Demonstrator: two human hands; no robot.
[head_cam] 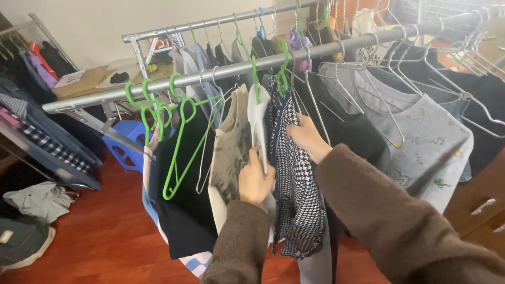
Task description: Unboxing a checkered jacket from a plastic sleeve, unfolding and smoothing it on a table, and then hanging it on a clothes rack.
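Observation:
A metal clothes rail (158,87) runs across the view, hung with garments on green and wire hangers. My left hand (254,179) grips the edge of a white garment (259,118) that hangs on a green hanger (255,79). My right hand (309,138) holds the upper part of a black-and-white houndstooth garment (297,194) right beside it. A beige patterned top (231,147) hangs just left of the white one. Both my sleeves are dark brown.
A grey printed sweatshirt (421,142) hangs on wire hangers to the right. Empty green hangers (179,147) dangle left over a black garment (184,210). A blue stool (123,144), a second rack (31,126) and clothes lie on the red-brown floor (105,236). A wooden drawer unit (481,205) stands at right.

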